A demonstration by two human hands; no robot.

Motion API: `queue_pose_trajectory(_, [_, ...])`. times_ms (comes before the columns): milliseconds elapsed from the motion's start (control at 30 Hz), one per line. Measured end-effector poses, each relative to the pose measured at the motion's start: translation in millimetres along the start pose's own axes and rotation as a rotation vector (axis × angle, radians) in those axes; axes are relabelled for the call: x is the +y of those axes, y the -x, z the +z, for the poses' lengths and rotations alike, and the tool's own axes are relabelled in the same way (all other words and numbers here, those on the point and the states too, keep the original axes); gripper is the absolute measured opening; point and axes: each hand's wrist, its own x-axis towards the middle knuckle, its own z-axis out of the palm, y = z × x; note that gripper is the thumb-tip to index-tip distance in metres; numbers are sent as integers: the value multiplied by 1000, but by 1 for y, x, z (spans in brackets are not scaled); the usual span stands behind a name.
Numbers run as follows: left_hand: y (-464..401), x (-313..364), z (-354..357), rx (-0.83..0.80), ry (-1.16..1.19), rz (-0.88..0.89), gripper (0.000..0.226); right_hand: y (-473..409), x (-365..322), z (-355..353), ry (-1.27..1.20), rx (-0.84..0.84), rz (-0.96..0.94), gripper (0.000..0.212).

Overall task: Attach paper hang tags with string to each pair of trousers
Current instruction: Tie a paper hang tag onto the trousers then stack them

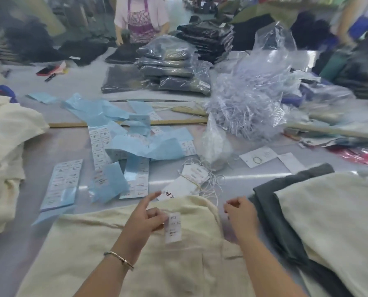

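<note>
A cream pair of trousers (pixel 88 249) lies flat at the near edge of the table, its drawstring (pixel 214 213) curling at the waistband. My left hand (pixel 145 219) pinches a small white printed tag (pixel 172 229) above the fabric, index finger stretched out. My right hand (pixel 241 215) hovers over the waistband on the right, fingers curled together; whether it holds a string is too blurred to tell. Just beyond lie loose paper hang tags with string (pixel 195 174).
Blue-backed sticker sheets (pixel 63 183) are scattered mid-table. A bag of plastic ties (pixel 249 103) sits right of centre. Cream trousers (pixel 5 146) are piled left, grey and cream trousers (pixel 328 215) stacked right. Bagged dark garments (pixel 170 69) and another person (pixel 142 20) are at the far side.
</note>
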Motion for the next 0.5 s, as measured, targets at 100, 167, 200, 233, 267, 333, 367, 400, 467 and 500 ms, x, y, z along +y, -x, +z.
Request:
queue_pose_trajectory(100, [-3, -2, 26, -34, -67, 18, 53, -20, 12, 2, 203, -74, 7, 22])
queue_pose_trajectory(167, [-5, -3, 35, -37, -78, 8, 52, -27, 7, 9, 291, -66, -6, 34])
queue_pose_trajectory(200, [-6, -3, 38, -33, -84, 1, 51, -29, 3, 12, 334, -61, -13, 37])
queue_pose_trajectory(233, [-6, -4, 39, -28, -95, -8, 49, -31, -1, 15, 372, -70, -23, 35])
queue_pose_trajectory(267, [-6, -4, 41, -25, -104, -15, 47, -33, -4, 18, 404, -94, -37, 31])
queue_pose_trajectory(333, [-5, -5, 41, -19, -102, -31, 44, -36, -10, 20, 459, -166, -57, 19])
queue_pose_trajectory(367, [-4, -6, 41, -18, -101, -39, 42, -37, -12, 20, 479, -192, -58, 15])
queue_pose_trajectory(400, [-2, -7, 42, -17, -103, -46, 41, -38, -12, 19, 483, -206, -57, 15])
queue_pose_trajectory(467, [1, -11, 42, -18, -102, -58, 38, -40, -7, 13, 397, -207, -65, 22])
queue_pose_trajectory(500, [3, -12, 43, -25, -97, -62, 37, -41, -5, 8, 292, -198, -63, 26])
